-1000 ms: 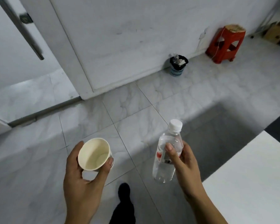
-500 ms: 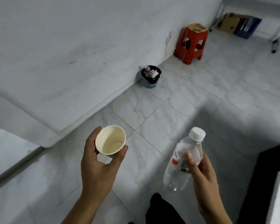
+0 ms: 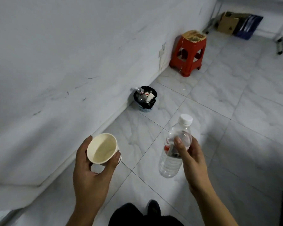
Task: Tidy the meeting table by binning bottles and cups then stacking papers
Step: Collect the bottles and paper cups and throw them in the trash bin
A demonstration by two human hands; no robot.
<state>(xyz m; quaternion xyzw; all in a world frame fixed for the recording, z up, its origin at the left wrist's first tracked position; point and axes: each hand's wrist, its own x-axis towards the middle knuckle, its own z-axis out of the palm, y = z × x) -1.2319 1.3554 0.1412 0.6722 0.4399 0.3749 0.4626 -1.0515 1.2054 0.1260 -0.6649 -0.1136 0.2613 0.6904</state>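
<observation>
Count of task items in view: 1 paper cup (image 3: 102, 148), 1 plastic bottle (image 3: 169, 165), 1 bin (image 3: 145, 108).

Left grip (image 3: 91, 173): closed round the paper cup, with the thumb on one side wall and the fingers on the opposite wall. The cup is held in the air above the floor (image 3: 235, 111) and tilted so the mouth is turned toward the camera. The inside is cream-coloured and is seen bare down to the base.

Right grip (image 3: 193, 159): closed round the plastic bottle at the label band, with the thumb laid across the front. The bottle is held in the air, leaning slightly, with 1 white cap (image 3: 185, 119) fitted on top. The body is clear; the liquid level cannot be told.

Bin: a small blue mesh basket lined with a black bag (image 3: 153, 101), set on the floor at the foot of the wall (image 3: 55, 54). It is well apart from both grips, farther out. It is filled to the rim. At least 1 white paper cup with red print and at least 1 clear bottle are made out inside; the exact count cannot be told.

Other: 1 red stool (image 3: 189, 51) with a worn top is set by the wall beyond the bin. 1 cardboard box (image 3: 227, 23) and 1 blue item (image 3: 248, 25) are seen side by side in the far corner. 1 dark shoe (image 3: 153, 207) is seen at the bottom edge.
</observation>
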